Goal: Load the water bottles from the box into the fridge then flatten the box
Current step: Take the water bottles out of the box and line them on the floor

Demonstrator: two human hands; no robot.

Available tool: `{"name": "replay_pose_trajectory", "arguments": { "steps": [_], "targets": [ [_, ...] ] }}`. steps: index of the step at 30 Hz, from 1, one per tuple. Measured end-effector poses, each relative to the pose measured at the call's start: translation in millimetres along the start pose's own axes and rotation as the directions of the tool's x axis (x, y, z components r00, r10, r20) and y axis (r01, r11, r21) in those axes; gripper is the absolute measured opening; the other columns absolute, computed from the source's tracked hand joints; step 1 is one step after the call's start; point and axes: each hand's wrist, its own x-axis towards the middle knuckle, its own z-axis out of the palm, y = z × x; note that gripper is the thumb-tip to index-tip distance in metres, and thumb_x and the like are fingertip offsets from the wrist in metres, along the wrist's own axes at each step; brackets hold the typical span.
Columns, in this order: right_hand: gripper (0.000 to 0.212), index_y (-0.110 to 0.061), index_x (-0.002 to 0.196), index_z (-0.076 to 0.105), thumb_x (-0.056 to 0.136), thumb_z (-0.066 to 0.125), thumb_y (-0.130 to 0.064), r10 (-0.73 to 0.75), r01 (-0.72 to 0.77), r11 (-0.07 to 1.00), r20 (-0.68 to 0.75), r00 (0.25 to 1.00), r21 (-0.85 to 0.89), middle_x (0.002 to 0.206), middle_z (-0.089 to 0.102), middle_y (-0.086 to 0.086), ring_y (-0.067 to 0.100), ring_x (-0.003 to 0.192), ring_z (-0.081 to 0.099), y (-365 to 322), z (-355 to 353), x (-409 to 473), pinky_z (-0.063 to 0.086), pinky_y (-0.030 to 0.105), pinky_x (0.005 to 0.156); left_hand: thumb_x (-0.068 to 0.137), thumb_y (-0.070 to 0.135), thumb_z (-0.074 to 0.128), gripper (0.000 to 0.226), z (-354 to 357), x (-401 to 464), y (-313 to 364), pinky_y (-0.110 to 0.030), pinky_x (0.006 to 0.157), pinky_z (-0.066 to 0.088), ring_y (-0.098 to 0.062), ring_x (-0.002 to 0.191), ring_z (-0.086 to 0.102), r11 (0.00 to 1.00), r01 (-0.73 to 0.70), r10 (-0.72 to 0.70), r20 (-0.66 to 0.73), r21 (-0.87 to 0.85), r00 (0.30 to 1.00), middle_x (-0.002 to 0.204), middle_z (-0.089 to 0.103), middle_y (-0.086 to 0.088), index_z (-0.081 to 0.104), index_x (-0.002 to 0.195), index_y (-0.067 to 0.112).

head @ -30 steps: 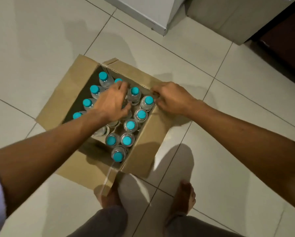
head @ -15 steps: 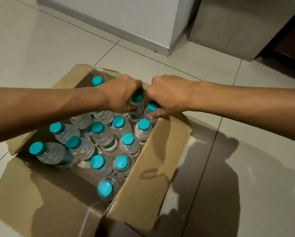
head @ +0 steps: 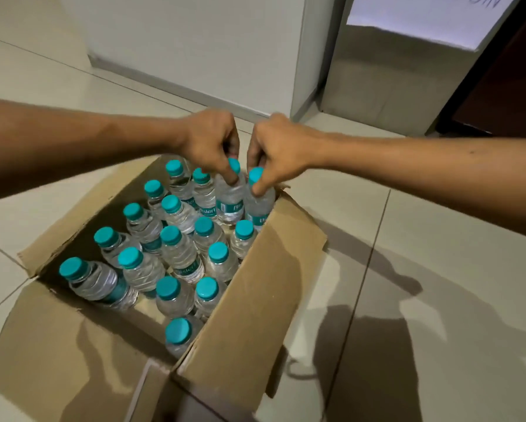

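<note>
An open cardboard box [head: 249, 300] stands on the tiled floor, its flaps spread outward. Inside are several small clear water bottles with teal caps [head: 179, 257]. At the box's far corner my left hand [head: 210, 141] pinches the neck of one bottle [head: 229, 199] and holds it raised above the others. Right beside it my right hand [head: 277, 150] pinches the neck of a second bottle [head: 257, 205], also lifted. Both raised bottles are upright, and their lower parts are still inside the box.
A white appliance or cabinet [head: 194, 47] stands on the floor just beyond the box. To its right is a grey panel [head: 386, 74], then a dark wooden surface [head: 505, 86]. Pale floor tiles [head: 438, 269] extend to the right of the box.
Both hands have risen from the box's far corner, each lifting a bottle by the neck. The camera has come lower and closer to the box.
</note>
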Motion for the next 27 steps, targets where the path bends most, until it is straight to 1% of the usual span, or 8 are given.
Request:
{"name": "replay_pose_trajectory", "arguments": {
  "steps": [4, 10, 13, 17, 19, 21, 24, 27],
  "targets": [
    [0.027, -0.016, 0.082, 0.080, 0.066, 0.083, -0.037, 0.041, -0.010, 0.976, -0.140, 0.989, 0.217, 0.068, 0.072, -0.005, 0.001, 0.057, 0.062, 5, -48, -20, 0.047, 0.010, 0.056, 0.065, 0.018, 0.086, 0.021, -49, -4, 8, -0.019, 0.044, 0.046, -0.015, 0.049, 0.054, 0.978, 0.036, -0.031, 0.029, -0.207, 0.999, 0.063, 0.068, -0.013, 0.074, 0.075, 0.005],
    [0.036, -0.005, 0.084, 0.078, 0.063, 0.078, -0.035, 0.198, -0.049, 0.892, -0.292, 0.936, 0.449, 0.068, 0.064, 0.004, 0.008, 0.060, 0.056, 24, -111, -53, 0.048, 0.025, 0.059, 0.068, 0.013, 0.081, 0.029, -106, 19, 39, -0.024, 0.052, 0.045, -0.006, 0.047, 0.049, 0.942, -0.039, -0.025, -0.184, -0.334, 0.983, 0.062, 0.058, -0.009, 0.072, 0.087, -0.006],
    [0.040, 0.002, 0.090, 0.075, 0.067, 0.079, -0.030, 0.295, -0.158, 0.882, -0.258, 0.920, 0.445, 0.068, 0.059, 0.006, 0.009, 0.061, 0.055, 44, -127, -66, 0.044, 0.023, 0.057, 0.069, 0.015, 0.082, 0.036, -107, 47, 57, -0.027, 0.057, 0.047, -0.013, 0.054, 0.050, 0.904, -0.057, -0.049, -0.236, -0.423, 0.971, 0.064, 0.058, -0.008, 0.070, 0.092, -0.009],
    [0.033, -0.007, 0.084, 0.078, 0.065, 0.086, -0.033, 0.392, -0.328, 0.879, -0.136, 0.910, 0.346, 0.073, 0.073, 0.003, 0.008, 0.066, 0.066, 78, -119, -77, 0.055, 0.024, 0.068, 0.063, 0.018, 0.088, 0.036, -75, 95, 82, -0.023, 0.051, 0.054, -0.016, 0.055, 0.058, 0.879, -0.047, -0.081, -0.247, -0.474, 0.966, 0.068, 0.065, -0.011, 0.072, 0.085, -0.005],
    [0.027, -0.011, 0.078, 0.079, 0.064, 0.088, -0.033, 0.446, -0.407, 0.875, -0.109, 0.888, 0.261, 0.068, 0.074, -0.001, 0.007, 0.064, 0.070, 98, -104, -80, 0.060, 0.026, 0.069, 0.061, 0.020, 0.090, 0.036, -50, 119, 95, -0.027, 0.057, 0.057, -0.017, 0.054, 0.061, 0.887, -0.026, -0.091, -0.229, -0.461, 0.969, 0.069, 0.068, -0.011, 0.073, 0.083, -0.003],
    [0.026, -0.013, 0.075, 0.078, 0.063, 0.088, -0.034, 0.499, -0.476, 0.862, -0.128, 0.857, 0.173, 0.066, 0.073, -0.003, 0.007, 0.062, 0.071, 120, -85, -81, 0.061, 0.028, 0.069, 0.062, 0.022, 0.089, 0.035, -27, 141, 106, -0.030, 0.065, 0.059, -0.016, 0.054, 0.063, 0.905, -0.007, -0.088, -0.202, -0.425, 0.975, 0.069, 0.070, -0.009, 0.074, 0.084, -0.001],
    [0.030, -0.010, 0.078, 0.077, 0.063, 0.088, -0.034, 0.578, -0.560, 0.816, -0.173, 0.797, 0.147, 0.067, 0.072, -0.002, 0.009, 0.062, 0.070, 158, -57, -80, 0.061, 0.029, 0.066, 0.064, 0.024, 0.089, 0.035, 4, 170, 113, -0.029, 0.062, 0.058, -0.018, 0.057, 0.066, 0.909, -0.001, -0.081, -0.178, -0.416, 0.981, 0.076, 0.073, -0.011, 0.073, 0.085, 0.001],
    [0.038, -0.009, 0.086, 0.077, 0.063, 0.088, -0.038, 0.628, -0.621, 0.777, -0.203, 0.751, 0.104, 0.074, 0.070, 0.002, 0.014, 0.072, 0.066, 194, -32, -80, 0.054, 0.026, 0.061, 0.064, 0.028, 0.089, 0.037, 30, 194, 114, -0.028, 0.063, 0.058, -0.019, 0.063, 0.069, 0.916, 0.013, -0.087, -0.167, -0.401, 0.982, 0.082, 0.074, -0.010, 0.075, 0.088, 0.003]
  ]
}}
